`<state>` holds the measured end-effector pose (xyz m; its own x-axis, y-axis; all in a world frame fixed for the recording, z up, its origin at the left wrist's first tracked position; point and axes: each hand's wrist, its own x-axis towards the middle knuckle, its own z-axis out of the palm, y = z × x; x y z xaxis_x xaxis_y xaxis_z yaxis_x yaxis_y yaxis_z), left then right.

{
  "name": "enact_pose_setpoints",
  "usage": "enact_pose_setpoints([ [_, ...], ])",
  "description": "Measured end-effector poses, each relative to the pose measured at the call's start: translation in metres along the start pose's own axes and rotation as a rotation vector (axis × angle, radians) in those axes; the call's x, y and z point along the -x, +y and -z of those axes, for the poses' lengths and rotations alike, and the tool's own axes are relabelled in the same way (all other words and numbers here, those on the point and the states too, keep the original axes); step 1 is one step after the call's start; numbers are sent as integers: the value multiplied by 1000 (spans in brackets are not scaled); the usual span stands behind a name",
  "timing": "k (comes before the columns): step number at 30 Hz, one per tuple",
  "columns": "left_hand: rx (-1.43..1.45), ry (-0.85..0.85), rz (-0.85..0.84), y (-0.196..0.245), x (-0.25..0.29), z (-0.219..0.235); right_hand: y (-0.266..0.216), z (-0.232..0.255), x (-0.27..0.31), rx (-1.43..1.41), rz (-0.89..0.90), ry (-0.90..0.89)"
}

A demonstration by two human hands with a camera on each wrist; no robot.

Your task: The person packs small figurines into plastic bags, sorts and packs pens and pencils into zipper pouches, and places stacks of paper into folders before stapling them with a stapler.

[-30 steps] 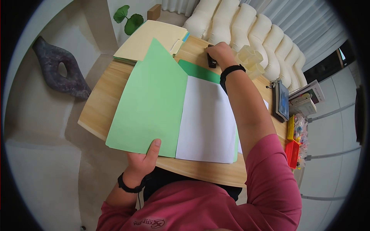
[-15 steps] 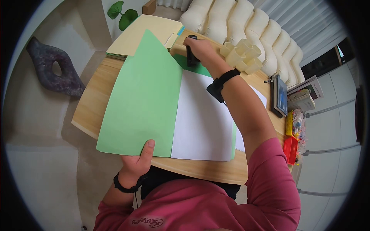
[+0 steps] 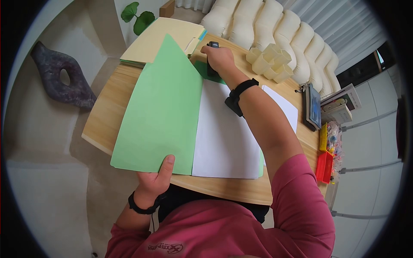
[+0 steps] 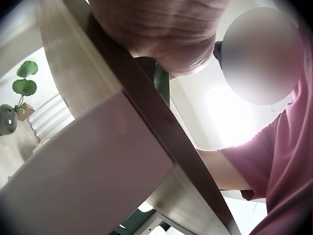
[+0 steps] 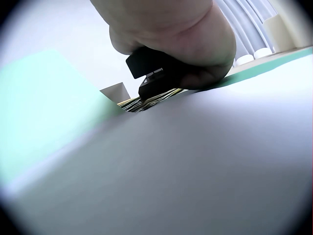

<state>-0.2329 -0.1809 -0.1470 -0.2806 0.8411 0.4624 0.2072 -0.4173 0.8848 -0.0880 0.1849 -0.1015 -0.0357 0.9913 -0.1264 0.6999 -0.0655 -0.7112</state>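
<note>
A light green file folder (image 3: 161, 112) lies opened on the table, its left cover raised at a slant. White paper sheets (image 3: 226, 137) fill its right side. At the cover's lower edge my left hand (image 3: 155, 180) pinches it, thumb on top and fingers underneath. My right hand (image 3: 221, 60) grips a black stapler (image 5: 159, 73) from above, over the folder's far edge by the top of the sheets. In the right wrist view the stapler's front end shows a gap between its upper and lower arms, just above the paper. The left wrist view shows my palm (image 4: 161, 34) near the table edge.
Cream folders (image 3: 163, 38) are stacked at the far left. A pale holder of joined tubes (image 3: 271, 62) stands right of my right hand. Farther right are a dark pouch (image 3: 312, 107), books (image 3: 344, 105) and a red basket (image 3: 324, 167). Another white sheet (image 3: 286, 105) lies beneath my forearm.
My right hand has brought the stapler leftward from the far table area to the folder's top edge, then slightly nearer to me. The left hand keeps its hold on the cover.
</note>
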Motion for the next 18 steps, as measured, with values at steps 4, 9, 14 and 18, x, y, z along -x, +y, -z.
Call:
enact_pose_setpoints([
  [4,18,-69,-8,-5,3,7,3,6,-18,-132,-40,123],
  [9,20,-5,4,0,0,-1,7,33,-45,-79,-142,164],
  [14,-32,-35,2,3,0,-1,30,46,-61,85,-93,144],
  [18,-32,-74,19,-6,6,3,39,48,-53,79,-72,178],
])
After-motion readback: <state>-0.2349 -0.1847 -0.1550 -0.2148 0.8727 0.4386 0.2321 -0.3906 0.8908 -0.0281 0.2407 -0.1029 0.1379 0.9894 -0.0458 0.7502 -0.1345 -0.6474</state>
